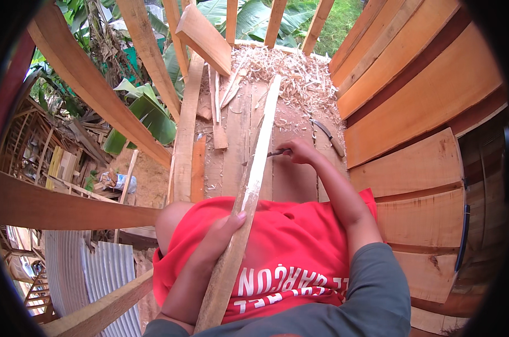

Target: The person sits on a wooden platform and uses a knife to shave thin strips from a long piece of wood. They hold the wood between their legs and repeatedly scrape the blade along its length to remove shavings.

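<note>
Gripping a long pale wooden slat (pixel 248 191) around its lower half, the left hand (pixel 218 238) has its fingers curled over the left edge and its thumb up along the face, pretty snug. That slat runs diagonally from the bottom middle of the frame up to the pile of wood shavings (pixel 291 70) at the top centre, lying across the red shorts (pixel 277 247). Over at centre right, the right hand (pixel 300 151) is closed on a thin dark tool (pixel 271 154), some kind of small blade, with its tip touching the slat's right edge. Another curved knife (pixel 328 136) lies on the plank floor (pixel 235 140) just to the right of that hand. Stacked boards (pixel 417 84) fill the right side.
</note>
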The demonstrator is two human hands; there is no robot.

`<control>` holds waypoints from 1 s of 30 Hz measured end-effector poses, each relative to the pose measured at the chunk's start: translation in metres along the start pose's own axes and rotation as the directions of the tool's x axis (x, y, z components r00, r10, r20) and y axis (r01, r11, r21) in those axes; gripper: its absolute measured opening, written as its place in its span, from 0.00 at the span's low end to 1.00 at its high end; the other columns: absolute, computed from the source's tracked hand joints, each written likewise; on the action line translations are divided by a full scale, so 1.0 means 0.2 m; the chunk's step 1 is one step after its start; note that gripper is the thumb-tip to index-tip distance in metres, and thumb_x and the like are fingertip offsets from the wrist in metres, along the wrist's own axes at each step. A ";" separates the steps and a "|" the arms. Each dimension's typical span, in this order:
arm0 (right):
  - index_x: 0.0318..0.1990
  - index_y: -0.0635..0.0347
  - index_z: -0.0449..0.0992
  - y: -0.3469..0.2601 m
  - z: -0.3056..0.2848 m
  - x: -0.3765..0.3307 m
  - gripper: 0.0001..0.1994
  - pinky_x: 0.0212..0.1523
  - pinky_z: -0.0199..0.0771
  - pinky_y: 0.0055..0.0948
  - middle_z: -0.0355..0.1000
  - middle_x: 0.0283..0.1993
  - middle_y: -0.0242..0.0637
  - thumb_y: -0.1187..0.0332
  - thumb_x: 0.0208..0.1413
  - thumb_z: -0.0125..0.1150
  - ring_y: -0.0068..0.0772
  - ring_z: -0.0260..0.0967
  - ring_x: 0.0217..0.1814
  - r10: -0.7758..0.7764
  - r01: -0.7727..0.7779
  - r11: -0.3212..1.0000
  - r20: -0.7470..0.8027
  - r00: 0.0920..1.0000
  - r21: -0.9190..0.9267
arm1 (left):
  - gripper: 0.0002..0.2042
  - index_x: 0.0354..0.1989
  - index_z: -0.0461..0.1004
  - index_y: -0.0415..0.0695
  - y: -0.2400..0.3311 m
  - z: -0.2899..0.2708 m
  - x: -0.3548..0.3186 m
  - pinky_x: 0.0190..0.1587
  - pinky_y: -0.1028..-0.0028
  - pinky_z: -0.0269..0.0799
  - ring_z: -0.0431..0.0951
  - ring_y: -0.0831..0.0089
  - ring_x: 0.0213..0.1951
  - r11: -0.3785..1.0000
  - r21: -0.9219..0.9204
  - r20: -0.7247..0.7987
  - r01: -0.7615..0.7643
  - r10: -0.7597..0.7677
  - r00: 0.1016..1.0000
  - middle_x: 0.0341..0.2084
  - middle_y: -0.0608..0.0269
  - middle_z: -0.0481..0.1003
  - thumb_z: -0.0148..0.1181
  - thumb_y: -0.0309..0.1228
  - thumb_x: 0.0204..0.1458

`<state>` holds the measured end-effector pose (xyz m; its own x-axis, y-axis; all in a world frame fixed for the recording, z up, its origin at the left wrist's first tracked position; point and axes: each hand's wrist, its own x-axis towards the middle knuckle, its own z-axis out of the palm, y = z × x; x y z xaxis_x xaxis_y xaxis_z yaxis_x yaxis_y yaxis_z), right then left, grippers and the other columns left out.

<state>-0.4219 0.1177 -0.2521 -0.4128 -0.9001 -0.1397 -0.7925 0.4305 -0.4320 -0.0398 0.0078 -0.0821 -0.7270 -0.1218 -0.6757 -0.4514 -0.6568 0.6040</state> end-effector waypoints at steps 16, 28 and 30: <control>0.47 0.59 0.78 -0.12 0.10 0.46 0.12 0.43 0.77 0.51 0.79 0.37 0.49 0.67 0.61 0.53 0.54 0.78 0.40 0.362 -0.354 0.930 -0.414 0.835 0.099 | 0.21 0.40 0.72 0.43 0.04 -0.01 -0.01 0.21 0.79 0.69 0.73 0.79 0.19 1.000 0.019 0.056 0.011 -0.012 0.998 0.20 0.68 0.72 0.55 0.51 0.62; 0.50 0.51 0.82 -0.43 0.38 0.28 0.16 0.47 0.77 0.35 0.81 0.41 0.41 0.62 0.55 0.60 0.37 0.79 0.43 0.302 -0.217 0.930 -0.280 0.911 0.297 | 0.21 0.42 0.72 0.44 0.04 -0.03 -0.02 0.21 0.79 0.68 0.73 0.80 0.19 1.000 0.008 0.080 0.020 -0.020 0.997 0.21 0.69 0.72 0.55 0.52 0.62; 0.49 0.52 0.83 -0.45 0.42 0.28 0.14 0.44 0.77 0.36 0.81 0.38 0.42 0.64 0.57 0.59 0.38 0.79 0.40 0.313 -0.185 0.907 -0.311 0.897 0.379 | 0.21 0.42 0.72 0.44 0.03 -0.04 -0.02 0.20 0.79 0.69 0.73 0.80 0.19 0.999 0.020 0.091 0.028 -0.030 0.995 0.21 0.68 0.72 0.55 0.53 0.62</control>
<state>-0.3361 0.0233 -0.2954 -0.7585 -0.6515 0.0168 -0.4721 0.5315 -0.7033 -0.0366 -0.0024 -0.0792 -0.7571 -0.0341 -0.6524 -0.4818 -0.6453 0.5928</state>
